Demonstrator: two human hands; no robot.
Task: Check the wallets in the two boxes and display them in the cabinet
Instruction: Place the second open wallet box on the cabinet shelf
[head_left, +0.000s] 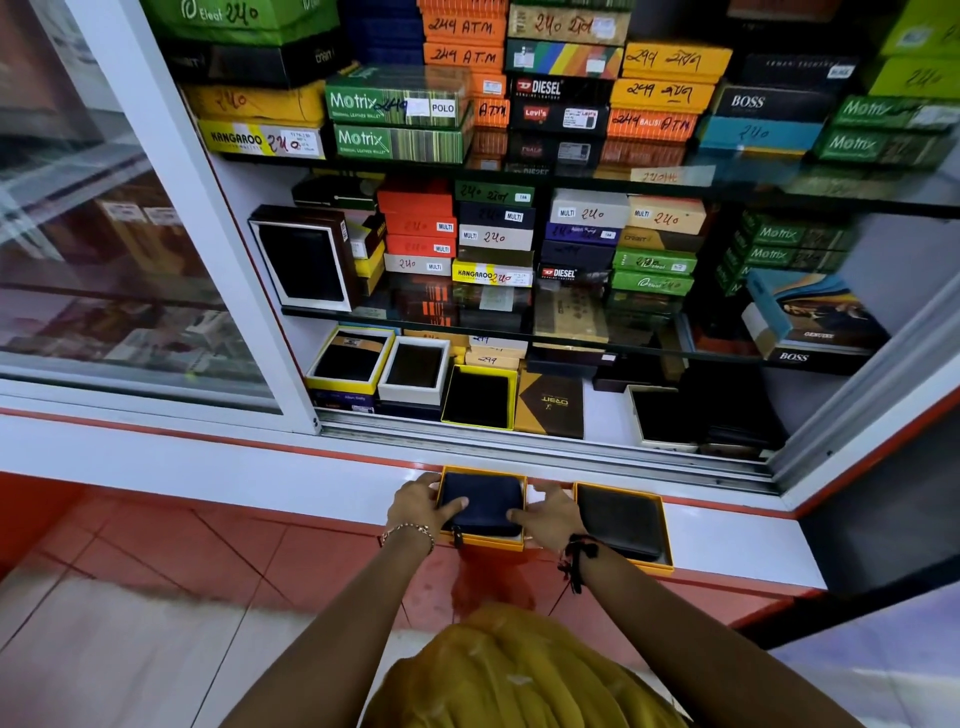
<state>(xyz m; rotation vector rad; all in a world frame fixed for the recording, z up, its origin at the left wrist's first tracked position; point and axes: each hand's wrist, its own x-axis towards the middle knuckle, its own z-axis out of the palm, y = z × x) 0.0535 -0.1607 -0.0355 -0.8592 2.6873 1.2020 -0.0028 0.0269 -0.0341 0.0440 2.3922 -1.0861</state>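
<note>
Wallets sit in two open orange boxes on the white bench ledge, just below the cabinet's sliding-door track. We're at the left box, which holds a navy zip wallet lying flat, long axis running approx. left-right across us. Our left hand cups the box's left side w/ thumb laid on the wallet top; our right hand mirrors it on the right side, thumb on the wallet's right edge. Each grip is narrow and closed on wallet and box together; wallet is dead centre btwn both hands, neither nearer. The second box w/ a black wallet lies touching or just beside our right hand, untouched. Straight ahead, past the track, the bottom shelf already has open display boxes: a yellow-rimmed one and a brown lidded one directly in line; freer space shows to their right. We judge the lift must clear the raised track and those boxes.
</note>
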